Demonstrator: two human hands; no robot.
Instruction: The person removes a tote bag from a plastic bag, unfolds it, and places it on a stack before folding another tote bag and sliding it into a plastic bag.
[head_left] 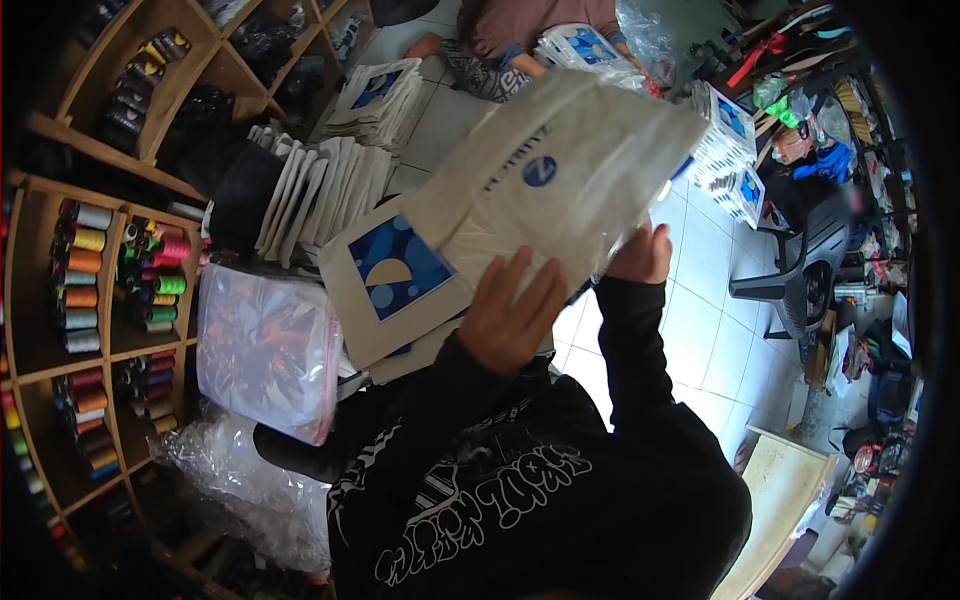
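A pale cloth bag in a clear plastic sleeve is tilted up in front of me, with a blue round logo and the word "Zurich" on it. My left hand lies on its near part, fingers stretched out and slightly apart; the thumb is hidden. My right hand grips the bag's right edge, with part of the hand hidden behind it. Under and left of the left hand lies another pale bag with a blue patterned print.
A stack of clear plastic sleeves lies left, beside folded pale bags. Shelves hold thread spools. Another person sits ahead by more bag stacks. A black plastic chair stands right on the tiled floor.
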